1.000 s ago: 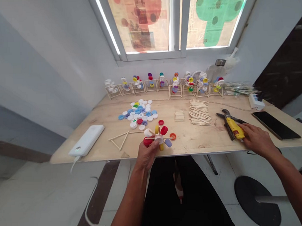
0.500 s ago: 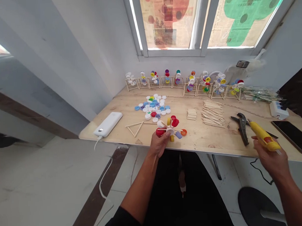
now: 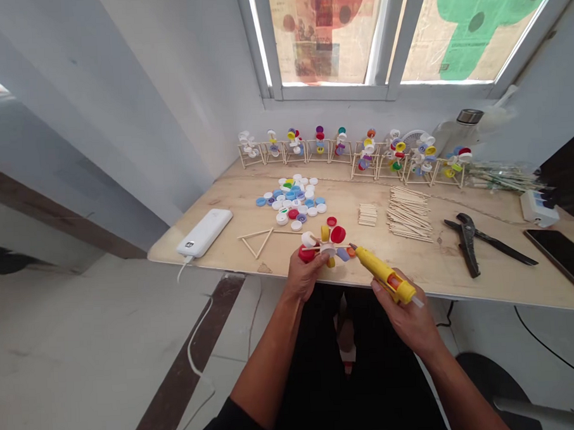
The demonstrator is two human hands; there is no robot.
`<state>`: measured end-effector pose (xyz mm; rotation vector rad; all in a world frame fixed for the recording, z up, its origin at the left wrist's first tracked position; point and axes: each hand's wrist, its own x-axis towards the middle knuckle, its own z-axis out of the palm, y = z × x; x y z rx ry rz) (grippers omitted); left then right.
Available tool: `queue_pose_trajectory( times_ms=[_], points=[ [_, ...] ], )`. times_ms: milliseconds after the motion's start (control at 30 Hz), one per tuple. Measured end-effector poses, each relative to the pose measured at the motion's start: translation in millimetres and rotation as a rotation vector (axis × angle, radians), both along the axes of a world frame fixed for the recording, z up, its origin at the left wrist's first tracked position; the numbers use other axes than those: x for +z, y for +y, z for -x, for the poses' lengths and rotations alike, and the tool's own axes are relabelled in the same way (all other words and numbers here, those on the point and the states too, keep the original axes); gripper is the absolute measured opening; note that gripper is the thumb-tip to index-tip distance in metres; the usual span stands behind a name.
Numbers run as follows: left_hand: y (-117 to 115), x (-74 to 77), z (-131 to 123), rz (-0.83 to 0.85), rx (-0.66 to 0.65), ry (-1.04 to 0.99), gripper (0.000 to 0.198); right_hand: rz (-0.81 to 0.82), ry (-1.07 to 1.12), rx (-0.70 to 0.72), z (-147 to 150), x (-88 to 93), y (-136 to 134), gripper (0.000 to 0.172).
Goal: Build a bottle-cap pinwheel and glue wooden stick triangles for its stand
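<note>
Currently, left hand (image 3: 305,274) pinches a pinwheel of multicoloured plastic bottle caps on thin wooden sticks (image 3: 327,250), held up above the near edge of the light wooden desk (image 3: 212,248). Right hand (image 3: 410,317) wrapped around a yellow plastic glue gun (image 3: 381,271), dark nozzle at the pinwheel's right stick tip; contact unclear. Pale wooden stick triangle (image 3: 270,235) lies left, dark metal pliers (image 3: 468,248) well right.

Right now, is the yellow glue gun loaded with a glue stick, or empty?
Loaded: a pale glue stick pokes from the rear of the yellow glue gun in the right hand.
</note>
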<state>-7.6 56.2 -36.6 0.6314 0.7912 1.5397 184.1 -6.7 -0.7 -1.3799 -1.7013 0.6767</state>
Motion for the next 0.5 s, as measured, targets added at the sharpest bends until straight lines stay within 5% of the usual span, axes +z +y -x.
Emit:
queue_pose_trajectory(
  times_ms=[500],
  points=[
    [-1,-1.6,2,0.012,0.026,0.020,0.035,-0.027,-0.098,-0.059,18,-4.9,2,0.026]
  ],
)
